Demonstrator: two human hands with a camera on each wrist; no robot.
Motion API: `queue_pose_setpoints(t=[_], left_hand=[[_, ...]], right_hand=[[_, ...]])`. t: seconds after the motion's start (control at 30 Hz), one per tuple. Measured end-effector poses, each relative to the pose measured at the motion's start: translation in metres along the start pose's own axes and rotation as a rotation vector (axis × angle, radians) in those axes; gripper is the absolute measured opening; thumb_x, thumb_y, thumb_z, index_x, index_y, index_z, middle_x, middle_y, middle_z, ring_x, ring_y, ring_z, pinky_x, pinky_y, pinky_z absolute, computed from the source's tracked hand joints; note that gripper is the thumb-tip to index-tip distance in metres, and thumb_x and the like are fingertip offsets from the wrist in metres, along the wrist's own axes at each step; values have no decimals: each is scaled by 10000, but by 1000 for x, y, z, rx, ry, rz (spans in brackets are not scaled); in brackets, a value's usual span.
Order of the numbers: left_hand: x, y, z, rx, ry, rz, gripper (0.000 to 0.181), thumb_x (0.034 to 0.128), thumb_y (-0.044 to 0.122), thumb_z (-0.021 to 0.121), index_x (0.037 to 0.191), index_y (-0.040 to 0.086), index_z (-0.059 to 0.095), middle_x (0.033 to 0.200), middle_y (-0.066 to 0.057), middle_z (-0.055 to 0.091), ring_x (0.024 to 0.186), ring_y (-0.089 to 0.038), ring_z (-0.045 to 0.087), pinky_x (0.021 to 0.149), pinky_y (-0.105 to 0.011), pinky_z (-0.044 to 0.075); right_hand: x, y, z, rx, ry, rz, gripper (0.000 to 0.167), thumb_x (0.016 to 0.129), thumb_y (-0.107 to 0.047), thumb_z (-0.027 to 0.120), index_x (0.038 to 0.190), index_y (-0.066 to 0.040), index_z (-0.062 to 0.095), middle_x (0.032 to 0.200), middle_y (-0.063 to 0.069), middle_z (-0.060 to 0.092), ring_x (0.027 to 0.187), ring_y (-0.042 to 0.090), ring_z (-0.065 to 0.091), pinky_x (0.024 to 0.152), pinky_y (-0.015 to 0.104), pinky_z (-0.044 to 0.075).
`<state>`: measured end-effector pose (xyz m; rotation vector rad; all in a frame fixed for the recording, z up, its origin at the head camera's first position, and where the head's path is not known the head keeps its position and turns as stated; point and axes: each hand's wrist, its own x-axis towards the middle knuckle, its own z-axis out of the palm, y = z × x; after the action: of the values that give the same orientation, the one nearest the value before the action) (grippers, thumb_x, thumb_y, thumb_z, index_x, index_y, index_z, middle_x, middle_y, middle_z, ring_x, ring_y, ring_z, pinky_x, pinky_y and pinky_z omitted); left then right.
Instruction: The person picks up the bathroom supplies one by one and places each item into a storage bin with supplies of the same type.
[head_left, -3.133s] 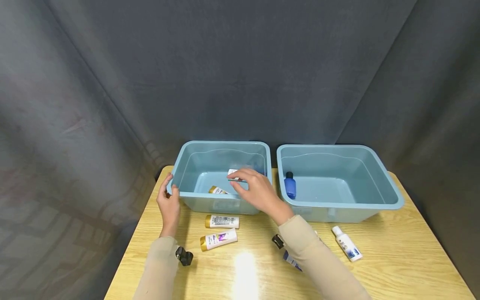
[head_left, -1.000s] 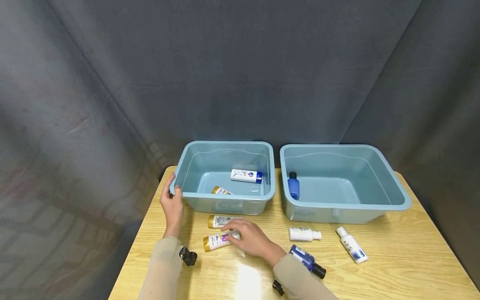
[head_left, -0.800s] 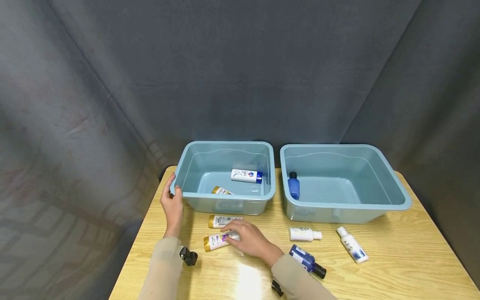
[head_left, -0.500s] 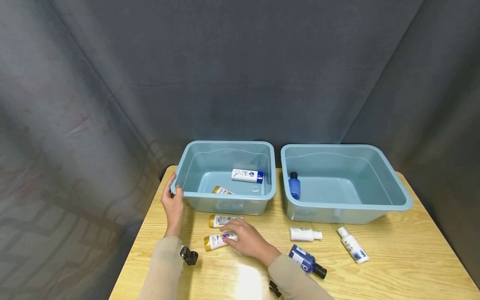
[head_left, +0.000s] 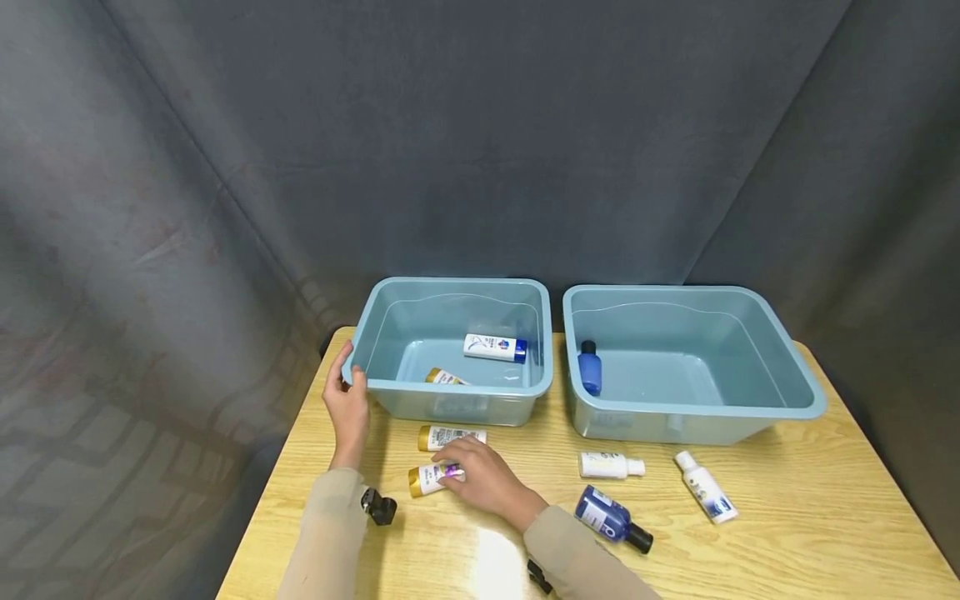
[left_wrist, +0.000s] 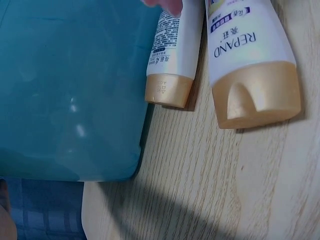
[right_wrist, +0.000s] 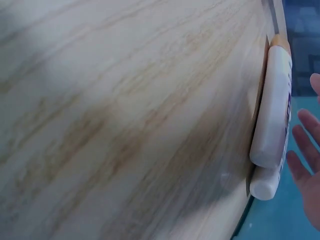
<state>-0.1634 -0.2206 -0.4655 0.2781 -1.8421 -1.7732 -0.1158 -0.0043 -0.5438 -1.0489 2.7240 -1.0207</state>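
My left hand (head_left: pixel 347 414) grips the front left corner of the left blue plastic bin (head_left: pixel 450 408), thumb in front and fingers at the side. Before that bin lie two white toiletry bottles with gold caps. The nearer bottle (head_left: pixel 427 479) bears a purple mark and REPAND lettering; the farther bottle (head_left: pixel 450 437) shows fine print. Over the nearer one's right end is my right hand (head_left: pixel 483 479). In the right wrist view its fingers (right_wrist: pixel 305 142) are spread and look apart from the bottle, which rests on the table.
Inside the left bin are a white bottle with a blue cap (head_left: pixel 491 347) and a gold-capped one (head_left: pixel 446 377). The right bin (head_left: pixel 675 425) holds a blue bottle (head_left: pixel 590 372). To the right lie two white bottles, one upper (head_left: pixel 602 465), one slanted (head_left: pixel 707 490), and a dark blue bottle (head_left: pixel 603 517).
My right hand has left the left bin, where a white, blue-capped bottle now lies, and come down to the nearer gold-capped bottle, shifting slightly left along it. My left hand stays at the bin corner.
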Motion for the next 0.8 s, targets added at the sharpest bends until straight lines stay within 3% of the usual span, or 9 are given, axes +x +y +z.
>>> queue_pose_setpoints(t=[0.23, 0.57, 0.8], left_hand=[[0, 1, 1, 5, 6, 0, 445, 956, -8, 478, 1397, -33, 527, 1460, -144, 502, 1336, -244, 430, 1038, -382, 387], [0, 1, 1, 8, 8, -5, 448, 958, -2, 477, 1403, -24, 525, 1463, -140, 500, 1333, -239, 429, 1012, -304, 400], [0, 1, 1, 4, 4, -5, 453, 956, -8, 477, 1407, -24, 520, 1464, -146, 496, 1338, -262, 425, 1069, -441, 371]], right_hand=[[1, -2, 4, -53, 17, 4, 350, 835, -245, 791, 1167, -177, 705, 1188, -42, 676, 1129, 135, 599, 1017, 358, 458], [1, -1, 10, -110, 15, 27, 379, 812, -271, 813, 1168, -195, 708, 1168, -58, 685, 1098, 126, 606, 1024, 371, 450], [0, 1, 11, -112, 41, 15, 385, 784, -251, 833, 1146, -190, 716, 1130, -55, 697, 1073, 126, 617, 1013, 385, 456]])
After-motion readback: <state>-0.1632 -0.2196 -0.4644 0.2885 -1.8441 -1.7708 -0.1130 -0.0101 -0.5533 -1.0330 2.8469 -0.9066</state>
